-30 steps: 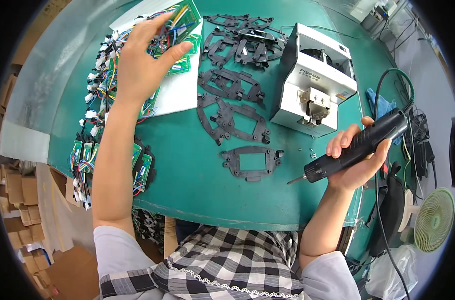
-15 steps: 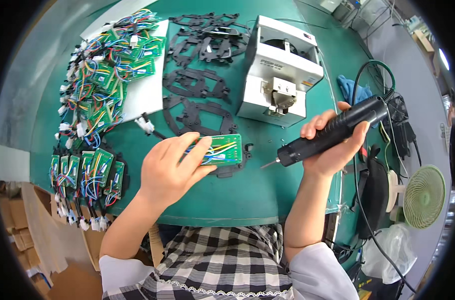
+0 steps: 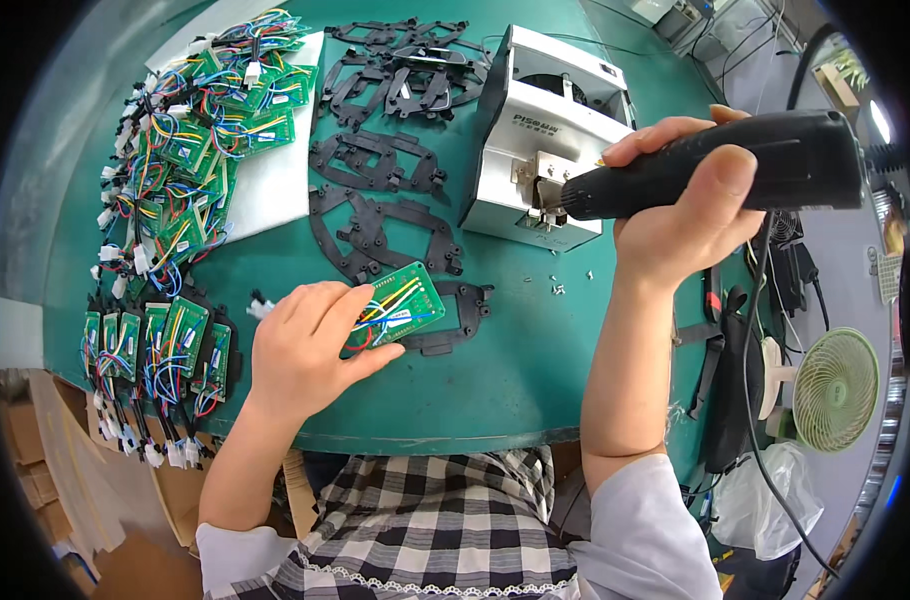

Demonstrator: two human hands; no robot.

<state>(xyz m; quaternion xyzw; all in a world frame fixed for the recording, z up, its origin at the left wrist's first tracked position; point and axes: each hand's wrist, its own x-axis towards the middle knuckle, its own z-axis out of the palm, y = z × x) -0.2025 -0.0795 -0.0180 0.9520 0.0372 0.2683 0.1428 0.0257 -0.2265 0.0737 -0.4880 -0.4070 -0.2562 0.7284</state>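
My left hand (image 3: 310, 343) grips a green circuit board (image 3: 415, 303) with coloured wires by its left end, fingers on top and thumb along the near side. The board is tilted over a black plastic frame (image 3: 468, 312) lying on the table. My right hand (image 3: 687, 205) is wrapped round a black electric screwdriver (image 3: 745, 165) with a cable. Its front end is at the outlet of the white screw feeder (image 3: 545, 145); the bit's tip is hidden there. Several small screws (image 3: 558, 288) lie on the table in front of the feeder.
More black frames (image 3: 380, 160) lie in a column behind my left hand. A heap of wired boards (image 3: 190, 150) covers the left side, partly on a white sheet (image 3: 275, 195); more boards (image 3: 180, 340) stand near the front left edge. A green fan (image 3: 835, 388) is at right.
My right hand has moved the screwdriver up and away from me, from beside the board to the feeder. My left hand has shifted slightly left, and the board is now more tilted.
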